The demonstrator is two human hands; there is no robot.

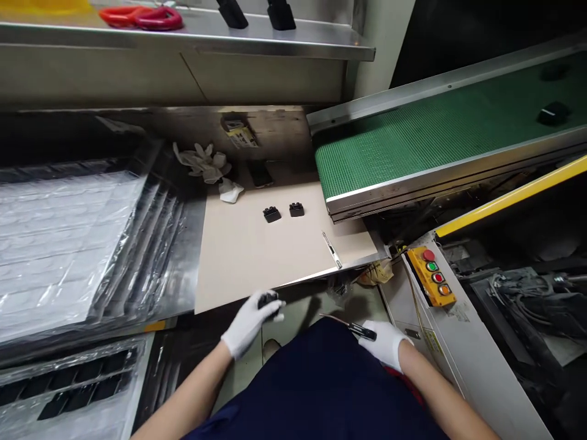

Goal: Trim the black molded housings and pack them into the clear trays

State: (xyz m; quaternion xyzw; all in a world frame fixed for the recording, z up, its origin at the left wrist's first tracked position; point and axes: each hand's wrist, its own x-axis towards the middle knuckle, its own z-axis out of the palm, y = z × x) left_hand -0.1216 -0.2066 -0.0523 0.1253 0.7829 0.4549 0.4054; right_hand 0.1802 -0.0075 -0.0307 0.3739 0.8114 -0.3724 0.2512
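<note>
My left hand (252, 319), in a white glove, is closed around a small black part (268, 302) just off the table's front edge. Lower right, my right hand (383, 343), also gloved in white, grips a black-handled tool (362, 331) whose thin tip points left. Two small black parts, one on the left (272, 214) and one on the right (296, 209), sit apart on the beige board (233, 263). Near the board's right front edge lies a slim cutter knife (331, 250).
A green conveyor (394, 140) runs to the upper right, bearing black parts (553, 113). Stacked plastic-wrapped trays (68, 244) fill the left. White gloves (204, 163) lie behind the board. A yellow button box (431, 276) stands right. A metal shelf (192, 46) crosses the top.
</note>
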